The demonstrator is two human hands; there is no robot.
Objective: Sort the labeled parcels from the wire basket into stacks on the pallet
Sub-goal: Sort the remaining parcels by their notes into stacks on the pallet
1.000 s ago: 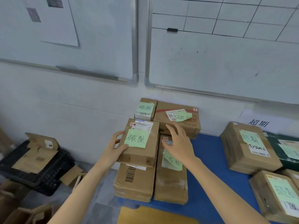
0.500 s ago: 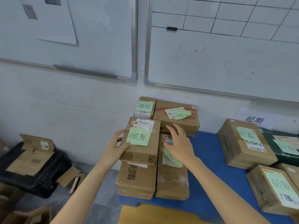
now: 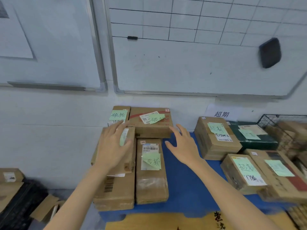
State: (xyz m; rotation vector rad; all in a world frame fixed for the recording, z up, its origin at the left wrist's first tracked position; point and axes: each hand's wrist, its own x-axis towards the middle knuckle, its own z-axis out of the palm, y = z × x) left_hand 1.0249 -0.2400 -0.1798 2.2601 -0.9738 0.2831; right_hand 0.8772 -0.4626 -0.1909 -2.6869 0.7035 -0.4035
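On the left of the blue pallet (image 3: 182, 188) stand brown parcels with green notes. My left hand (image 3: 113, 146) lies flat, fingers apart, on top of the small parcel (image 3: 130, 163), which rests on a larger box (image 3: 116, 193). Beside that stack lies a long parcel (image 3: 151, 180), and behind it are two more labeled parcels (image 3: 119, 115) (image 3: 151, 128). My right hand (image 3: 182, 145) hovers open over bare pallet, right of the long parcel, touching nothing. The wire basket (image 3: 274, 120) with parcels in it is at the far right edge.
A second group of labeled parcels (image 3: 216, 143) (image 3: 245, 173) and a dark green box (image 3: 259, 141) fills the pallet's right side. Whiteboards hang on the wall behind. A black crate with cardboard scraps (image 3: 16, 205) sits on the floor at left. A yellow box (image 3: 166, 221) lies at the near edge.
My left hand slid from the small parcel's left side onto its top. My right hand came off the long parcel and moved right over the pallet. The view turned right.
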